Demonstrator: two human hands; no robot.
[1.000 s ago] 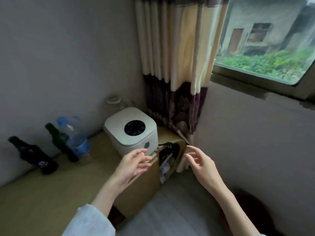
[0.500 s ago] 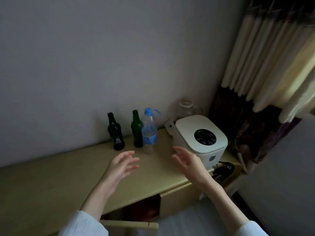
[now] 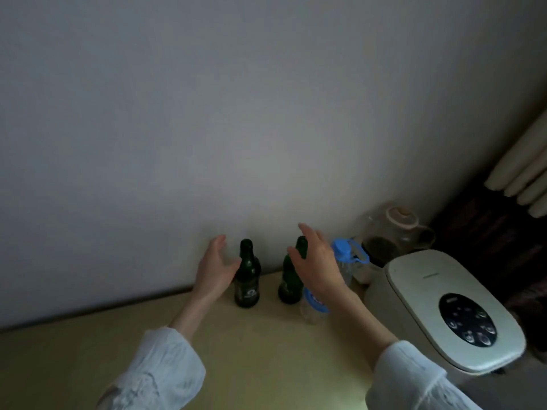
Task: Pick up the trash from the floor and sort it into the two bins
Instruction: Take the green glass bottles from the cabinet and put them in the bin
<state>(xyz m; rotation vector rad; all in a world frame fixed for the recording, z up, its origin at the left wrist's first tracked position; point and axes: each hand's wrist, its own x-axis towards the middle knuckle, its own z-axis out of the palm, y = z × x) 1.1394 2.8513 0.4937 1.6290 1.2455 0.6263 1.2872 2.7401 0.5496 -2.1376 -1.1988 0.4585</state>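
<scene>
Both hands have come forward since half a second ago, from over the bare desk top up to the bottles by the wall, and the view has swung left so the window side is nearly gone.

I see the left hand (image 3: 217,266) at centre frame, spread wide with straight fingers and holding nothing, its thumb just beside the left green bottle (image 3: 247,279), which stands upright immediately to the hand's right. Whether the thumb touches the glass I cannot tell; the frame is dim and soft there.

My right hand (image 3: 318,266) is also spread and empty, raised in front of the second green bottle (image 3: 289,284), covering that bottle's neck. Behind and to the right of this hand stands the clear water bottle (image 3: 343,258) with its blue cap, its base showing below the wrist.

All three bottles stand on the pale wooden desk (image 3: 266,350), close against the grey wall (image 3: 207,113). At lower right sits a white rice cooker (image 3: 450,309), with a glass teapot (image 3: 393,232) behind it and a curtain (image 3: 521,179) at the right edge.
</scene>
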